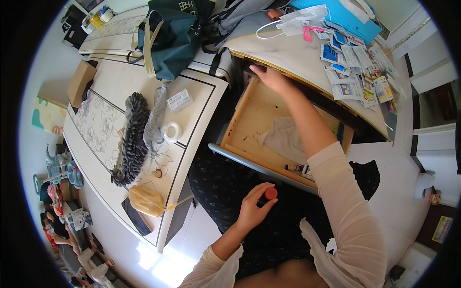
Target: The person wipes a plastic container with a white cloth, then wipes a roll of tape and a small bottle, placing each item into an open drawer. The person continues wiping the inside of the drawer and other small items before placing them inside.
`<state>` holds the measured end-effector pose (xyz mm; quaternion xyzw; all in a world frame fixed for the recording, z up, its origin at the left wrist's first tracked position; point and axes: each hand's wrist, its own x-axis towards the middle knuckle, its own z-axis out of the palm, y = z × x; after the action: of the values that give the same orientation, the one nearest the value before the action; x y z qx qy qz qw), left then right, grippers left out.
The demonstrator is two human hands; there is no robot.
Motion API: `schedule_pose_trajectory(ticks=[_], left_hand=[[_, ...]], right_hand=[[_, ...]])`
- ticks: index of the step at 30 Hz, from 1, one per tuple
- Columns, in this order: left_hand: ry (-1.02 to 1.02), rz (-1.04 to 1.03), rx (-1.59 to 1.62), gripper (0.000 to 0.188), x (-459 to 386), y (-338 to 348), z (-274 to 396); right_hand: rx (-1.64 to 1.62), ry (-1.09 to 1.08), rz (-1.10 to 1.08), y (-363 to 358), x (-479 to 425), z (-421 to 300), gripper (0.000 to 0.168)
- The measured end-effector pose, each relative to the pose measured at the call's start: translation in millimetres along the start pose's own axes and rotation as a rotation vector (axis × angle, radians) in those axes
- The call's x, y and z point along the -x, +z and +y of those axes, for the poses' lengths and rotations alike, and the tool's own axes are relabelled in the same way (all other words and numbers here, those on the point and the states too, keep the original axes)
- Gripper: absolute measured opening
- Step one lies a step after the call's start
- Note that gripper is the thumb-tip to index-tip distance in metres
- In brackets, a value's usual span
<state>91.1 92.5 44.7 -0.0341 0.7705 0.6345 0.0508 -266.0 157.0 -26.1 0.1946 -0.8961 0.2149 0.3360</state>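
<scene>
My left hand holds a small dark bottle with a red cap above my lap. My right hand reaches into the back corner of a pulled-out wooden drawer. Its fingers are at a dark object there; most of the fingers are hidden, and I cannot tell whether they grip it. Inside the drawer lie a crumpled beige cloth and, along the front, a small dark vial, with other small items partly behind my right forearm.
On the cabinet top lie many sachets and a face mask. The left table bears a grey chenille duster, a tape roll, a yellow pouch, a phone and a green tote bag. People sit far left.
</scene>
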Motion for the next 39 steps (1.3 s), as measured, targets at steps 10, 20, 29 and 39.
schedule_pose_trajectory(ticks=[10, 20, 29, 39], left_hand=[[-0.019, 0.045, 0.011, 0.038, 1.7, -3.8, -1.1], [0.052, -0.032, -0.006, 0.037, -1.8, 4.4, 5.6], [0.029, -0.045, 0.02, 0.037, 2.9, 6.6, 3.5], [-0.043, -0.008, 0.047, 0.036, 0.0, -10.3, -10.3]], right_hand=[[-0.227, 0.071, -0.316, -60.8, 24.3, 21.3, 0.031], [-0.016, -0.181, -0.835, -133.0, 166.1, 23.0, 0.017], [-1.22, 0.752, -0.027, -62.3, 44.7, -29.8, 0.031], [-0.771, 0.411, 0.066, 21.6, 5.3, -102.4, 0.065]])
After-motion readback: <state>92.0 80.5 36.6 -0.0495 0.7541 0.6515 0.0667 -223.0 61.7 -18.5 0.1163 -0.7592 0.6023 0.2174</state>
